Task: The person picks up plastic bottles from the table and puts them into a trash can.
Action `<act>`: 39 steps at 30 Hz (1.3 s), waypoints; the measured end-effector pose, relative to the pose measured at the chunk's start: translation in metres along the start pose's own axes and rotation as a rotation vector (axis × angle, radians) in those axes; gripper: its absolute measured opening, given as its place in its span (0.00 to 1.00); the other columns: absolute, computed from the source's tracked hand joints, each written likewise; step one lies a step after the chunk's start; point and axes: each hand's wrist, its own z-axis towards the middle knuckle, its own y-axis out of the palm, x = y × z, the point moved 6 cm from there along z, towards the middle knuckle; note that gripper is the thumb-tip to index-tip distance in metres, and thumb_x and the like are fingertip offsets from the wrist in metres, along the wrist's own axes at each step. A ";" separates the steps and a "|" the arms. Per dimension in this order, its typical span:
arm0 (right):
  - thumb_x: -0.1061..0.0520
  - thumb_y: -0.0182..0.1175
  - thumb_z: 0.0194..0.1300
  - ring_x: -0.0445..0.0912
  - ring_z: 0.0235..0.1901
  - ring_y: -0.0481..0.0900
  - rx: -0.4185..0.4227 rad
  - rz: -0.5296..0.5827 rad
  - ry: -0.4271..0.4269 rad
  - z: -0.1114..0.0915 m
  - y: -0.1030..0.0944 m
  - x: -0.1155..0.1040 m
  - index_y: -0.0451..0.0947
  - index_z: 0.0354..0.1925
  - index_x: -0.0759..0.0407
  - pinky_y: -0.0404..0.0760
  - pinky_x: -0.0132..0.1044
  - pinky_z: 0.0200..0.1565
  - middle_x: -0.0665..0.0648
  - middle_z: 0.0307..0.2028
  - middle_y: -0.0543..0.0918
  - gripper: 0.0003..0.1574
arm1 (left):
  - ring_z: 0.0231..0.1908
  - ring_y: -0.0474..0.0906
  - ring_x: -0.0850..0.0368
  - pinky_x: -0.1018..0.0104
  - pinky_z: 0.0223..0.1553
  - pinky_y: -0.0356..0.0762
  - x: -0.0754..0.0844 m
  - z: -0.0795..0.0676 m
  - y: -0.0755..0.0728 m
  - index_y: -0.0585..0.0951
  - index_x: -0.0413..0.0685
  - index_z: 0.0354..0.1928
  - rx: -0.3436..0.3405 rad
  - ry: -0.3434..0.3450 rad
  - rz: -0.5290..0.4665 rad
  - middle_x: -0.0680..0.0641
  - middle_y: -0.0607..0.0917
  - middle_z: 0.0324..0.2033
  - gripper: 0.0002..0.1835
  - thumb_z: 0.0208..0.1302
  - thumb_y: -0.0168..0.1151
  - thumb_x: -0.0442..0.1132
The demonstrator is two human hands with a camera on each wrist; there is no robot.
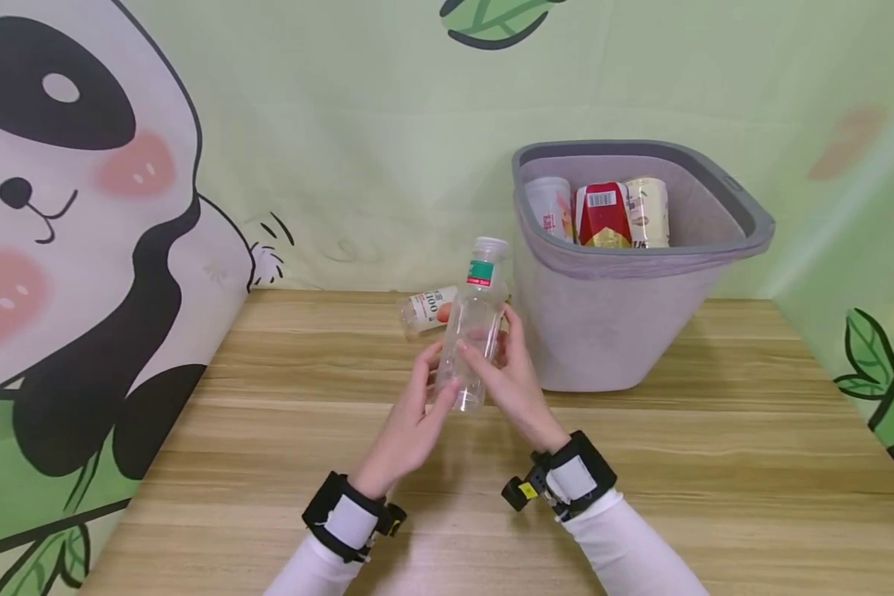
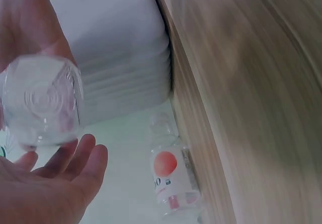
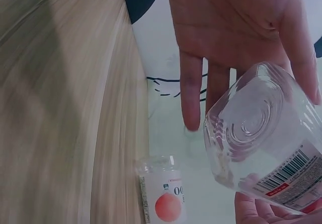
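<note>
A clear plastic bottle point(image 1: 471, 331) with a white cap and a green-and-red neck band is held tilted in front of the bin, its base toward me. My right hand point(image 1: 517, 385) grips it from the right, thumb across its front and fingers behind. Low on its left side is my left hand point(image 1: 410, 422), thumb near the base. Its fingers point(image 3: 191, 93) stretch out fairly straight beside the bottle in the right wrist view. That view also shows a barcode label point(image 3: 294, 176) on the bottle. In the left wrist view, the round base point(image 2: 43, 100) hangs over the left fingertips.
Behind the hands, a second clear bottle point(image 1: 426, 310) with a peach-printed white label lies on the wooden table point(image 1: 305, 430). A grey-rimmed bin point(image 1: 603, 331) stands at the right, holding a red can point(image 1: 603, 211) and other light-coloured containers. A panda-printed backdrop point(image 1: 358, 165) rises behind.
</note>
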 end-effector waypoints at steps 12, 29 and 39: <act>0.53 0.63 0.62 0.60 0.59 0.67 -0.018 -0.233 -0.109 -0.007 -0.005 -0.026 0.39 0.74 0.54 0.73 0.58 0.53 0.67 0.67 0.59 0.54 | 0.55 0.72 0.50 0.52 0.54 0.74 -0.032 0.006 -0.012 0.62 0.53 0.68 0.142 0.057 0.114 0.44 0.72 0.61 0.24 0.75 0.39 0.51; 0.51 0.68 0.53 0.50 0.50 0.72 -0.059 -0.736 -0.589 -0.006 -0.031 -0.092 0.53 0.71 0.59 0.78 0.48 0.45 0.62 0.59 0.71 0.54 | 0.54 0.73 0.53 0.57 0.53 0.75 -0.028 0.011 -0.014 0.64 0.46 0.67 0.184 0.103 0.152 0.47 0.72 0.61 0.24 0.75 0.41 0.49; 0.49 0.68 0.51 0.48 0.43 0.73 -0.018 -0.944 -0.728 -0.014 -0.038 -0.139 0.59 0.67 0.60 0.80 0.42 0.38 0.60 0.50 0.76 0.50 | 0.54 0.72 0.54 0.55 0.54 0.74 -0.016 0.015 -0.012 0.65 0.50 0.66 0.191 0.149 0.215 0.47 0.72 0.61 0.22 0.75 0.41 0.48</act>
